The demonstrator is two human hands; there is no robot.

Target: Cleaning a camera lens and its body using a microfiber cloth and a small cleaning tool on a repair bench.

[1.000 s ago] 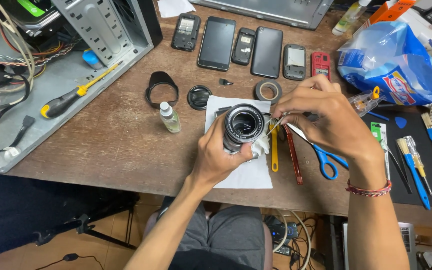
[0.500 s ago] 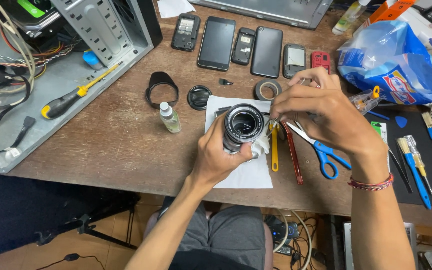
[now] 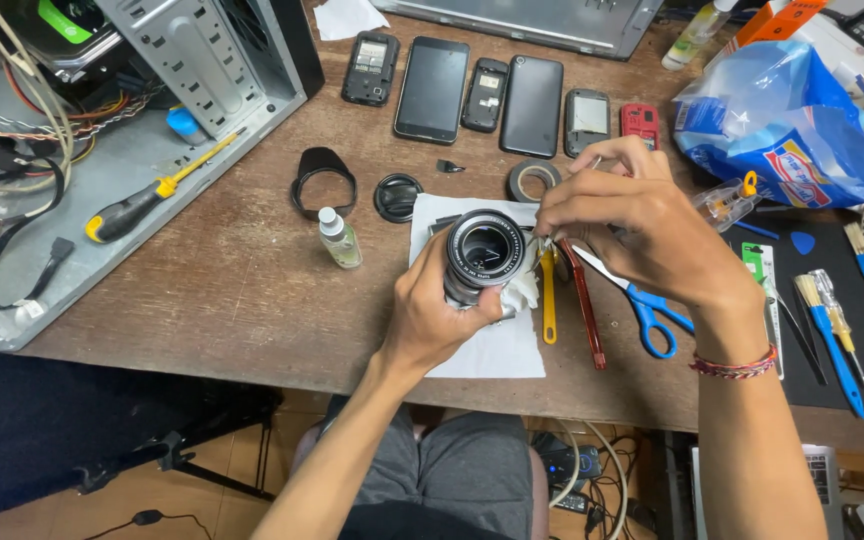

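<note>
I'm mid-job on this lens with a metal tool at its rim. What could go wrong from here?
1. The right hand works a thin metal tool at the edge of the lens; a slip could scratch the exposed front glass.
2. Only the left hand supports the lens above the white sheet; a loose grip could drop it onto the desk.
3. The small bottle stands upright by the left hand and could be knocked over.

A worn brown wooden table (image 3: 242,280) carries an open computer case (image 3: 132,130) at its left edge and a row of phones (image 3: 497,90) along the back. Nearer the middle lie a small clear bottle (image 3: 337,238), a black lens cap (image 3: 397,196), a tape roll (image 3: 532,181) and a white paper sheet (image 3: 487,345). To the right lie blue-handled scissors (image 3: 642,305), a black mat (image 3: 832,375) and a blue plastic bag (image 3: 787,125).
</note>
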